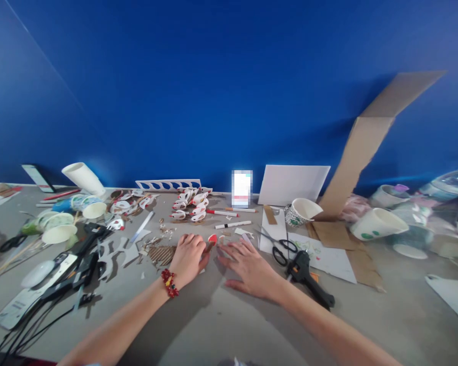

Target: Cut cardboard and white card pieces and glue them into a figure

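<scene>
My left hand point(188, 258), with a red bead bracelet at its wrist, rests on the grey table with its fingers curled together. Whatever is under those fingers is hidden. Right by its thumb and forefinger lies a small red-topped piece point(212, 238). My right hand point(248, 267) lies palm down with its fingers spread, holding nothing visible. Corrugated cardboard point(160, 254) touches the left hand's outer side. Behind the hands are a white marker point(232, 224), a red-capped marker point(222, 213) and a cluster of white bird-like cutouts point(191, 204) with red tips.
To the right are black scissors point(280, 255), a black glue gun point(304, 272), a patterned paper cup point(302, 212) and a tall bent cardboard strip point(361, 152). At left, cables and a power strip point(41, 295) lie near paper scraps point(112, 254). A blue wall point(213, 91) bounds the back.
</scene>
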{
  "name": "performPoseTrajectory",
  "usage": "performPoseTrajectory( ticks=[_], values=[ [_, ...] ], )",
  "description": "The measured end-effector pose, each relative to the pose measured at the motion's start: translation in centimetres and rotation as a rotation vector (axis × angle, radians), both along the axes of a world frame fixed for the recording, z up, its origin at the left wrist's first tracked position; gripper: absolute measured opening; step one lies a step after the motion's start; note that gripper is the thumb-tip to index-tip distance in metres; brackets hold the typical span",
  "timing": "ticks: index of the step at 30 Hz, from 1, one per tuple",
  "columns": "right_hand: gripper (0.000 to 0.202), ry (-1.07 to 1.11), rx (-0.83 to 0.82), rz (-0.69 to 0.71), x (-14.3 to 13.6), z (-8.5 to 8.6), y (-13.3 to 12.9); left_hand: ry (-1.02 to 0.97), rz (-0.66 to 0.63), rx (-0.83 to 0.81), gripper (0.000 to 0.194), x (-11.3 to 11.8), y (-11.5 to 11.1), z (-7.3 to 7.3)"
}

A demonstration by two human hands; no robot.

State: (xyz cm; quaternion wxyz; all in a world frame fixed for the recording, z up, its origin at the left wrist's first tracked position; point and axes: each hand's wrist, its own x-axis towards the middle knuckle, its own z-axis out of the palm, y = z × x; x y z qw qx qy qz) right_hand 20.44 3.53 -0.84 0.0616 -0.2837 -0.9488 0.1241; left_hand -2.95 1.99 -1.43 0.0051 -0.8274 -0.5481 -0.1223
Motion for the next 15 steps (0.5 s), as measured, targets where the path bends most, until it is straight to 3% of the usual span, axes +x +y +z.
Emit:
performPoseTrajectory(
  ticks=[4,9,12,15],
  values=[
    [0.065,-0.001,-0.038,0.099,-0.1,-0.8,0.0,-0.042,-0.007,0.034,0.012,-0.1,0.4,0.4],
    [0.075,0.023,0.051,-0.020,0.5,-1.1,0.8,-0.079,0.008,0.083,0.015,-0.7,0.2,1.2],
    [0.082,0.027,-0.004,0.114,1.2,-0.3,-1.1,-0.099,0.026,0.104,0.016,-1.4,0.0,1.5],
    [0.077,0.032,-0.097,0.277,1.7,0.0,-3.8,-0.131,0.038,0.134,0.016,-1.8,0.0,1.6]
  ],
)
